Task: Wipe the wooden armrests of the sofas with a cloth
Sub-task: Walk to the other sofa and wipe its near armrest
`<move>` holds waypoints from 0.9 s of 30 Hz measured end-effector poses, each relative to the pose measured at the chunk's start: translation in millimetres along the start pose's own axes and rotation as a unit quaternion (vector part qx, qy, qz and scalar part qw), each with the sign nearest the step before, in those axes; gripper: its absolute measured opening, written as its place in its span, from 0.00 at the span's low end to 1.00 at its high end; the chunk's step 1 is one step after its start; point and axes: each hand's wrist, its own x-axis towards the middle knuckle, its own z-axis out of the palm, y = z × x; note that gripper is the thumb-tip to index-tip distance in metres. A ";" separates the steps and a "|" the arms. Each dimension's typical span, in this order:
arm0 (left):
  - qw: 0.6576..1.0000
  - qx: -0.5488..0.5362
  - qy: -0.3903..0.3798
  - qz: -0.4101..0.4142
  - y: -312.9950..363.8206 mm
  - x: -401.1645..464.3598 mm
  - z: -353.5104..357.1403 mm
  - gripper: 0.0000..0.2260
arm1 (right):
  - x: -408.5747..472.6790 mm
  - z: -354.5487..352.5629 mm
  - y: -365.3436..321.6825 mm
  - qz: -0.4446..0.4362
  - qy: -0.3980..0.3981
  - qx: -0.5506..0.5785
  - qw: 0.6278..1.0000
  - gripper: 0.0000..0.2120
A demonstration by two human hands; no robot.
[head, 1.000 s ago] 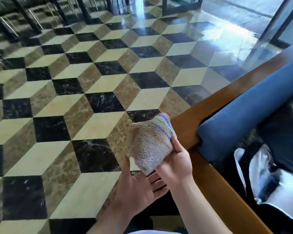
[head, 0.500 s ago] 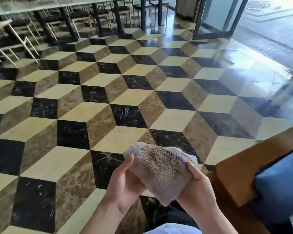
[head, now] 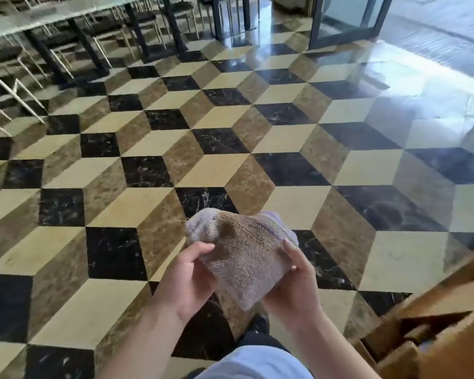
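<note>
A folded grey-brown terry cloth (head: 244,255) with a faint purple stripe is held in front of me above the floor. My left hand (head: 188,280) grips its left edge, thumb on top. My right hand (head: 294,285) holds the right edge, thumb lying on the cloth. The wooden sofa armrest (head: 449,305) shows only as a blurred brown corner at the lower right, apart from both hands.
The floor (head: 216,165) is glossy marble in a black, cream and brown cube pattern. Dark table legs and white chair frames (head: 74,50) stand at the far left. A glass door frame (head: 348,20) is at the far right.
The view has swung left, away from the sofa; its blue cushion has left the frame. My left hand came up and took the cloth's left edge, so both hands hold it.
</note>
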 end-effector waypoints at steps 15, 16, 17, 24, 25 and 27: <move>0.991 0.092 -0.026 -0.090 73.7 199.1 75.8 0.27 | 129.0 20.7 -134.8 -0.158 0.077 0.124 0.976 0.23; 0.991 0.101 -0.031 -0.087 79.1 214.9 85.7 0.27 | 139.9 19.7 -145.2 -0.166 0.087 0.126 0.974 0.22; 0.990 0.112 -0.035 -0.084 84.5 233.4 95.5 0.26 | 152.9 16.8 -156.4 -0.171 0.099 0.121 0.973 0.21; 0.974 0.179 -0.065 -0.126 131.2 382.9 170.9 0.19 | 254.1 16.4 -251.8 -0.212 0.134 0.040 0.967 0.21; 0.970 0.194 -0.071 -0.129 136.7 397.4 181.5 0.20 | 262.9 19.7 -263.5 -0.223 0.129 0.033 0.966 0.21; 0.962 0.221 -0.081 -0.138 148.9 434.7 203.7 0.23 | 283.0 21.7 -292.8 -0.242 0.123 0.030 0.962 0.22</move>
